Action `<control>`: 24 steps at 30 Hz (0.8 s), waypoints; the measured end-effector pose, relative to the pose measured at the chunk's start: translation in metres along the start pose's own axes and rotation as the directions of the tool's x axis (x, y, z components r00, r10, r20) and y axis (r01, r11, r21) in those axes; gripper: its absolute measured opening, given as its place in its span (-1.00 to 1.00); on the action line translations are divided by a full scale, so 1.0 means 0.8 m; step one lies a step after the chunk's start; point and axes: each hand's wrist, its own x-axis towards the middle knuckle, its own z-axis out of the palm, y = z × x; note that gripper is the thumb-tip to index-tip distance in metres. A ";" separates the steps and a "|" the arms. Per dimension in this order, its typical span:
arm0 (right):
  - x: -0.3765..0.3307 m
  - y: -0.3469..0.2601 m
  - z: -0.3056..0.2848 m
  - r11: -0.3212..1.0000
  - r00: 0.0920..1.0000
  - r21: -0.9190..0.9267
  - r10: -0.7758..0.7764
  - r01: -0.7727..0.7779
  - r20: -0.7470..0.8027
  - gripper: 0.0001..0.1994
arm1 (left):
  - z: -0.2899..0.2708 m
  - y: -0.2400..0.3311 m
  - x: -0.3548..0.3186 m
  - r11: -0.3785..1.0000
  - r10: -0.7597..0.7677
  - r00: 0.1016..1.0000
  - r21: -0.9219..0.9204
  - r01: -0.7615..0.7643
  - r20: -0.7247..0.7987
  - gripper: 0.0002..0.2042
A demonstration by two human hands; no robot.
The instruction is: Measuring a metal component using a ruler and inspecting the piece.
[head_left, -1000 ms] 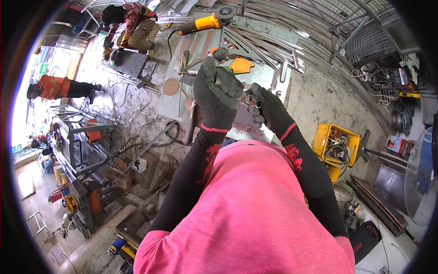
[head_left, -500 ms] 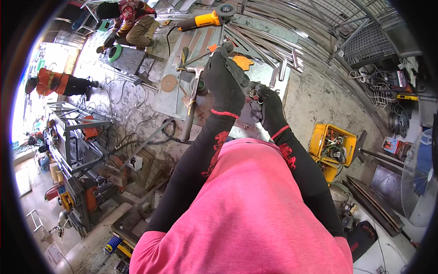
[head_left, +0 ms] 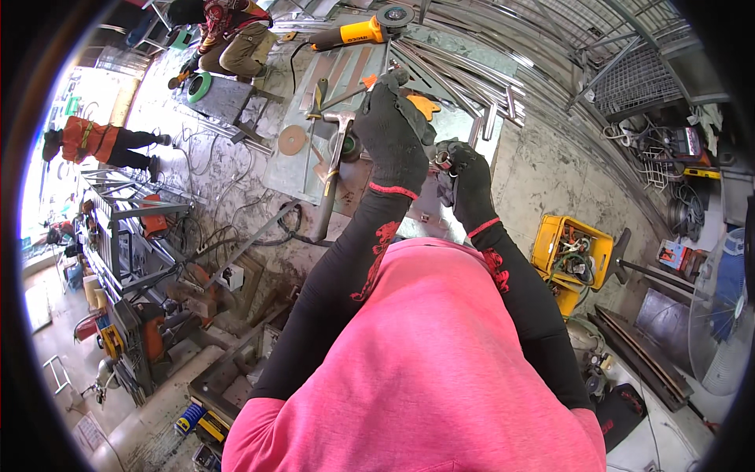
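Between both gloved hands, L (head_left: 393,138) & R (head_left: 465,177): small metal part (head_left: 442,160).

Left hand (head_left: 393,138) covers whatever it grips; contents not determinable. Small metal piece at right hand (head_left: 464,177) fingertips too small to identify. Grinder (head_left: 346,145) body largely hidden behind left glove. Yellow crate (head_left: 570,252) contents indistinct. Fan (head_left: 720,315) at right cut by edge

Gloved left hand (head_left: 392,138) grips tool over metal sheet (head_left: 409,204); gloved right hand (head_left: 464,177) pinches small metal piece (head_left: 442,160); yellow grinder (head_left: 358,31) beyond.
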 end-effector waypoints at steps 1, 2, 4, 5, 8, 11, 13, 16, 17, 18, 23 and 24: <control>0.001 0.002 -0.002 1.000 1.000 0.027 -0.001 0.001 0.004 -0.71 | 0.000 -0.002 0.001 1.000 0.006 1.000 0.006 -0.006 -0.003 -0.71; 0.001 0.002 0.005 0.999 1.000 0.043 -0.004 0.004 0.021 -0.72 | -0.002 0.004 0.000 1.000 0.027 0.999 0.015 -0.026 -0.020 -0.71; 0.002 0.005 0.002 0.998 0.999 0.057 -0.036 0.036 0.007 -0.74 | -0.001 -0.001 0.002 1.000 -0.004 1.000 0.002 0.004 -0.023 -0.70; 0.002 0.007 0.000 0.997 0.998 0.057 -0.057 0.057 -0.002 -0.75 | -0.001 -0.003 0.004 1.000 -0.020 1.000 -0.004 0.020 -0.024 -0.69; 0.007 0.010 -0.022 0.985 0.997 -0.173 0.019 -0.007 0.068 -0.69 | -0.020 -0.011 0.028 0.992 0.039 0.984 0.114 -0.060 0.173 -0.69; -0.029 -0.060 -0.004 0.953 0.910 -0.133 0.301 -0.274 0.286 -0.40 | -0.072 0.020 0.073 0.886 -0.404 0.820 -0.048 0.461 0.406 -0.68; -0.037 -0.075 -0.009 0.904 0.802 0.015 0.371 -0.427 0.468 -0.27 | -0.069 0.019 0.080 0.789 -0.502 0.723 -0.090 0.607 0.474 -0.66; -0.029 -0.060 -0.019 0.868 0.741 0.100 0.349 -0.487 0.574 -0.30 | -0.061 0.000 0.072 0.750 -0.555 0.650 -0.025 0.661 0.520 -0.59; -0.027 -0.053 -0.021 0.868 0.736 0.086 0.358 -0.489 0.575 -0.33 | -0.057 -0.009 0.067 0.758 -0.561 0.640 0.016 0.652 0.526 -0.56; -0.026 -0.043 -0.027 0.866 0.727 0.065 0.374 -0.496 0.575 -0.37 | -0.056 -0.016 0.063 0.764 -0.567 0.628 0.057 0.642 0.532 -0.53; -0.042 -0.009 -0.028 0.755 0.699 0.259 0.343 -0.603 0.627 -0.59 | -0.093 -0.063 0.095 0.700 -0.603 0.521 0.088 0.709 0.605 -0.52; -0.044 -0.002 -0.031 0.677 0.670 0.327 0.333 -0.660 0.664 -0.59 | -0.095 -0.071 0.096 0.726 -0.598 0.579 0.069 0.684 0.554 -0.52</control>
